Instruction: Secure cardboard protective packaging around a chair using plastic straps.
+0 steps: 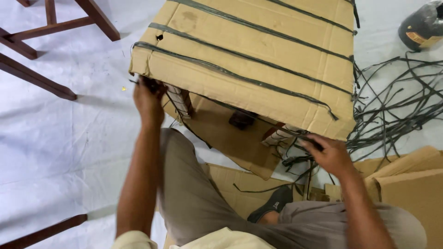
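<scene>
A piece of furniture wrapped in brown cardboard (258,50) and bound with several dark straps (240,55) stands in front of me. Wrapped wooden legs (181,100) show under the cardboard's near edge. My left hand (148,100) grips a dark strap at the cardboard's near left corner. At the near right corner, my right hand (328,154) is closed on a dark strap under the edge. My knees and a dark shoe (272,205) are below.
A tangle of loose dark straps (397,106) lies on the white floor sheet (69,138) at the right. Flat cardboard pieces (406,184) lie at lower right. Dark wooden furniture legs (37,78) stand at the left. A dark roll-like object (422,25) sits at upper right.
</scene>
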